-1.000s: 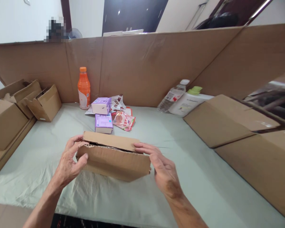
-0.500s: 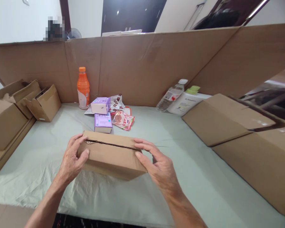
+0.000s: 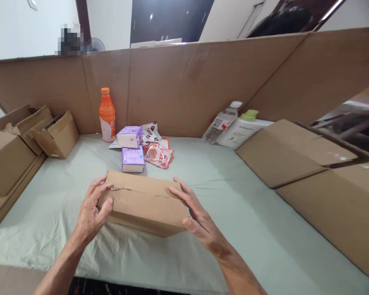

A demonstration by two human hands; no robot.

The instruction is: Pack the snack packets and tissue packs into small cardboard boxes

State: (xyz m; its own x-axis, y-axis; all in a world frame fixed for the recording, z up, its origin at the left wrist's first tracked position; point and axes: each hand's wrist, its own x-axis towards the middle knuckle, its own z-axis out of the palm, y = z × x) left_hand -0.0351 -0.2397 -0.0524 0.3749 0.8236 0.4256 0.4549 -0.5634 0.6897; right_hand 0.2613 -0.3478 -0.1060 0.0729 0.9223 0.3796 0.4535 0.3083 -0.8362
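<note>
A closed brown cardboard box lies on the cloth in front of me, its two top flaps meeting along a narrow seam. Around its left end is my left hand, thumb on the near top edge and fingers over the far side; a small torn spot shows at the seam beside them. My right hand spans the right end, one finger flat on the top flap and the thumb at the near right corner. Behind the box are two purple tissue packs and a red-and-clear snack packet.
An orange drink bottle stands at the back left. Against the cardboard wall lean a clear water bottle and a white bottle with a green cap. Open cardboard boxes flank both sides, including a small one and a large one.
The gap between the top flaps has narrowed to a thin seam. My right hand has shifted slightly, its thumb moving off the top to the near right corner.
</note>
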